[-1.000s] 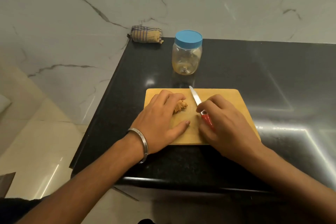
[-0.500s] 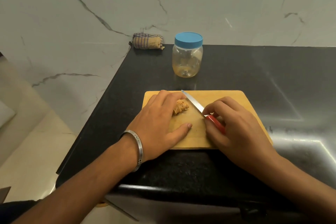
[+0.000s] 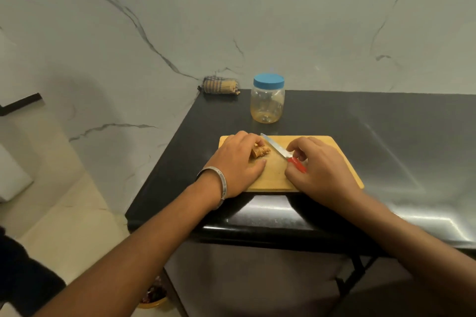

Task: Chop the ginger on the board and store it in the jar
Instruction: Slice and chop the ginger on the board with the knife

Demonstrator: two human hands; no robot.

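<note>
Where edges matter: black counter (image 3: 360, 121), bare surface to the right, left edge beside the wall.
Board (image 3: 342, 162): one, near the front edge.
Jar (image 3: 268, 103): one, lidded, behind.
Left hand (image 3: 237, 162): grip holds one ginger (image 3: 261, 152) on the board.
Right hand (image 3: 322, 167): grip clasps one knife (image 3: 277, 148).
</note>
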